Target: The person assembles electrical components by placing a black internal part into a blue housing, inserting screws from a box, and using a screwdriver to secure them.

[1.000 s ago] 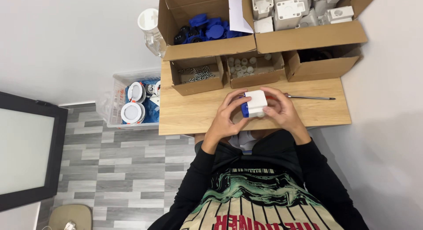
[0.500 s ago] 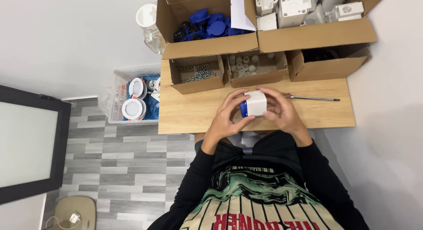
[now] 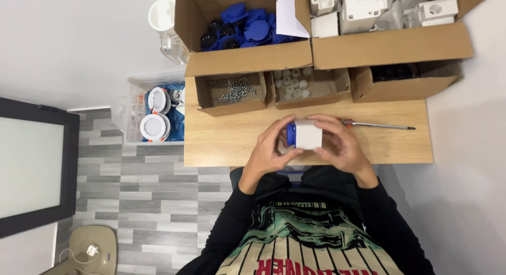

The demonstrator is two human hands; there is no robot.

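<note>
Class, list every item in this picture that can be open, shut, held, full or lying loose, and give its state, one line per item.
White box with blue cap: held by both hands.
Left hand: gripping it.
Right hand: gripping it.
Screwdriver: lying on table.
Screw box: open, partly filled.
Blue-parts box: open, filled.

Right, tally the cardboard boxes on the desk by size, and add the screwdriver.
Large cardboard boxes: 2, one with blue parts, one with white housings
Small cardboard boxes: 3, screws, white caps, dark parts
Screwdriver: 1
Total: 6
</note>
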